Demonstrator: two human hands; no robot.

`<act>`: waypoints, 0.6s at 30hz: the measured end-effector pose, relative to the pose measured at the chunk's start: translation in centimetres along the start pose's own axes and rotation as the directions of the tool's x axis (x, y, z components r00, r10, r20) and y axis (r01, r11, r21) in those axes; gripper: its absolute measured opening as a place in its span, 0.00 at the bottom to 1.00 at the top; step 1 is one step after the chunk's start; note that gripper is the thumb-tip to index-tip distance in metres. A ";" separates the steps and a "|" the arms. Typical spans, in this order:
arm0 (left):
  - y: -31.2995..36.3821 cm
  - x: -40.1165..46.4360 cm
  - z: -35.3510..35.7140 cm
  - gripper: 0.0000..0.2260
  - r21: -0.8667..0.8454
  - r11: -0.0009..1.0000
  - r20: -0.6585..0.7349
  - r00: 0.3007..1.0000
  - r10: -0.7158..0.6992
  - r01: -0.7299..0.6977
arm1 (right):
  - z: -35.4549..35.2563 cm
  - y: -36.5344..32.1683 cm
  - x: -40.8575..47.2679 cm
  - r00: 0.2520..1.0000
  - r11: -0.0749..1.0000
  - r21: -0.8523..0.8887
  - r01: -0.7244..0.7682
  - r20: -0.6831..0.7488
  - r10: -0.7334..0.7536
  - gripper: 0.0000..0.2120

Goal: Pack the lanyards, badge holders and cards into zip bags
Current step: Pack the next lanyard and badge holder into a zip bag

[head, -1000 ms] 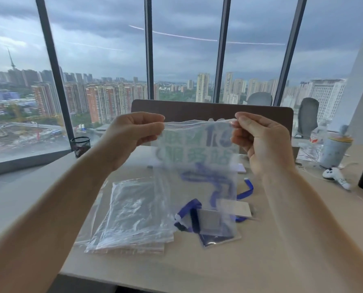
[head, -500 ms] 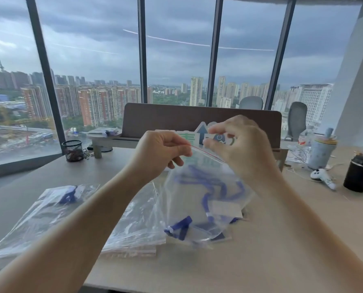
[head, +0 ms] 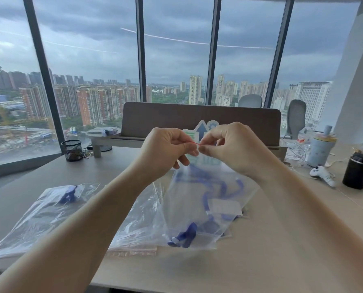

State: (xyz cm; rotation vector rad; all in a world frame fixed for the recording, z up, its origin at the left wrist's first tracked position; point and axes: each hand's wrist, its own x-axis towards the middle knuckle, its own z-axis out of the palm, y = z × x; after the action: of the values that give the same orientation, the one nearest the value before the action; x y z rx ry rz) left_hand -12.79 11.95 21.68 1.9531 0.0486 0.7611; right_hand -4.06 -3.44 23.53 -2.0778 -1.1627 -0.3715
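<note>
Pinching the red-lined top edge of a clear zip bag (head: 199, 210), the left hand (head: 165, 151) and right hand (head: 233, 149) meet fingertip to fingertip above the desk (head: 282, 250), each clamped on the seal strip, so the bag hangs below them with its bottom resting on the desk. Inside it lie a blue lanyard (head: 206, 199) and a white card (head: 225, 207). A stack of flat bags (head: 140, 227) lies just left of it, and farther left a filled bag (head: 43, 214) with a blue lanyard inside rests on the desk.
</note>
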 end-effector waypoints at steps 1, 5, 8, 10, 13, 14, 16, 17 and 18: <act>0.1 0.0 0.0 0.03 0.009 1.000 0.005 1.000 0.003 -0.003 | 0.0 0.0 0.0 1.000 1.000 0.011 0.009 0.006 -0.009 0.04; 0.2 -0.2 0.3 0.03 0.055 0.998 0.005 1.000 0.015 -0.015 | 0.2 0.0 -0.1 0.998 0.998 0.013 0.057 0.032 -0.057 0.04; 0.0 -0.3 0.6 0.04 0.083 0.996 -0.029 0.999 0.027 -0.024 | 0.6 -0.1 -0.1 0.997 0.997 -0.013 0.072 0.031 -0.071 0.05; -0.2 -0.4 0.7 0.07 0.098 0.995 -0.059 0.997 0.040 -0.034 | 0.7 -0.1 -0.2 0.997 0.997 -0.035 0.067 0.027 -0.066 0.05; -0.5 -0.4 0.4 0.09 0.109 0.993 -0.113 0.992 0.055 -0.043 | 0.9 -0.1 -0.4 0.998 0.994 -0.094 0.061 0.007 -0.061 0.05; -0.5 -0.3 0.2 0.08 0.100 0.994 -0.133 0.990 0.056 -0.043 | 0.9 0.0 -0.4 0.998 0.992 -0.111 0.060 -0.002 -0.060 0.05; -0.7 -0.3 -0.3 0.07 0.083 0.996 -0.172 0.984 0.053 -0.040 | 1.0 0.2 -0.6 0.998 0.990 -0.129 0.056 -0.021 -0.060 0.05; -0.8 -0.3 -0.7 0.07 0.074 0.997 -0.189 0.981 0.050 -0.037 | 0.9 0.5 -0.7 0.998 0.990 -0.131 0.053 -0.030 -0.058 0.06; -0.9 -0.2 -1.1 0.06 0.060 0.998 -0.207 0.977 0.045 -0.033 | 0.9 0.7 -0.9 0.998 0.991 -0.128 0.048 -0.039 -0.054 0.06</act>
State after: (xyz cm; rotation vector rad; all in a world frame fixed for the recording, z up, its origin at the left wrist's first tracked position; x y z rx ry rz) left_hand -13.27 13.18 21.11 1.9249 0.1602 0.9976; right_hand -4.00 -3.58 22.08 -2.1417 -1.1966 -0.5235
